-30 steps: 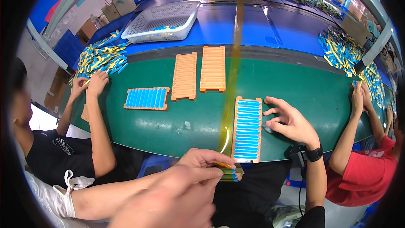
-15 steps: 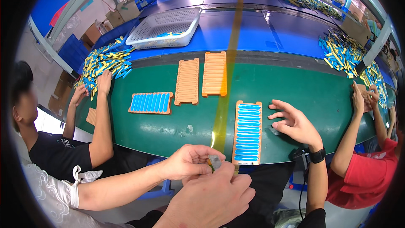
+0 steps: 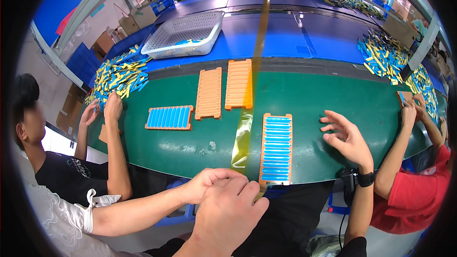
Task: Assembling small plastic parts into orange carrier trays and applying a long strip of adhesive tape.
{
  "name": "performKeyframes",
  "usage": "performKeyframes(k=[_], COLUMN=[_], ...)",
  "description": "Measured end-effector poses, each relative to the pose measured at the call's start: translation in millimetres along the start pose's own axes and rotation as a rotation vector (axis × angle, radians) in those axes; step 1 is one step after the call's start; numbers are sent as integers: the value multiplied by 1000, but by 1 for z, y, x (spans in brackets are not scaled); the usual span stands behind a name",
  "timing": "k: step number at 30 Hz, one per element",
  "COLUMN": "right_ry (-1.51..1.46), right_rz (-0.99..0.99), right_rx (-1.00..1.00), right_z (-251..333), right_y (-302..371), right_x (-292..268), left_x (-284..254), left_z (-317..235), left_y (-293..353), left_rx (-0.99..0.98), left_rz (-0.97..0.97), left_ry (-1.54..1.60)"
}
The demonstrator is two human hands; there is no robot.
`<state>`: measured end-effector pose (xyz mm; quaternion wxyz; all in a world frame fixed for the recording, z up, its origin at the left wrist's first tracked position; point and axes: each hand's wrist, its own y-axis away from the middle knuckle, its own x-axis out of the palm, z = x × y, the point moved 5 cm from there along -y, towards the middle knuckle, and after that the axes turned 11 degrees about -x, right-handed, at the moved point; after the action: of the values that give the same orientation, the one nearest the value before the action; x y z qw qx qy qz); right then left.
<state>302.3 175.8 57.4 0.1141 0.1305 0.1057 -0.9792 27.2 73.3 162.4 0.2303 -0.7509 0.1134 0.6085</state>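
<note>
Desk, green, seen from above beside a blue belt. The right hand, which wears a black watch, hovers to the right of the filled tray, apart from it; its fingers are loosely curved and spread wide. The left hand is out of view, so how its fingers stand cannot be told. The filled tray, orange and lengthwise to the viewer, lies near the desk's front edge and bears a column of blue strips. Just left of it, a translucent yellow tape runs from beyond the belt down to a co-worker's two hands, closed together; their grip is hidden. A second blue-filled tray lies crosswise farther left. Between them, toward the belt, stand two bare orange trays side by side, the tape covering the right one's edge. A pale perforated basket rests on the belt; blue and yellow pieces are heaped at far left.
</note>
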Motion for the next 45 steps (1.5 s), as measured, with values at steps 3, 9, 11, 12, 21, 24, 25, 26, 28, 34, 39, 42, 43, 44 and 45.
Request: performKeyframes(k=[3,9,11,12,21,24,25,26,28,34,39,42,43,44,45], right_ry=[54,99,98,97,98,96,96,105,117,87,-240,-209,-219,-215,-276], right_rz=[15,35,33,30,48,48,49,48,44,28,369,458,500,497,444], right_rx=[-27,-58,-58,-57,-49,-54,-54,-62,-66,-129,213,218,260,265,219], right_z=[5,6,5,5,3,3,3,4,4,41,52,63,65,59,52], right_y=[-1,-10,-12,-13,-15,-15,-15,-14,-11,-16,-16,-30,-35,-37,-41], right_x=[2,2,3,3,5,5,5,5,6,37,101,133,141,148,153], left_x=[3,12,13,13,33,29,30,31,24,96,137,133,129,126,128], left_z=[-1,2,4,5,41,29,27,21,17,53,62,60,60,58,59], left_y=[4,11,11,11,20,21,20,18,9,88,104,88,80,76,79], left_rx=[-27,-53,-52,-51,-49,-115,-115,-55,9,-692,-740,-667,-579,-488,-486], left_rz=[23,26,19,11,94,57,58,62,67,-373,-153,-10,39,87,87], left_ry=[0,6,8,11,409,256,257,238,224,1700,1754,1774,1784,1793,1794])
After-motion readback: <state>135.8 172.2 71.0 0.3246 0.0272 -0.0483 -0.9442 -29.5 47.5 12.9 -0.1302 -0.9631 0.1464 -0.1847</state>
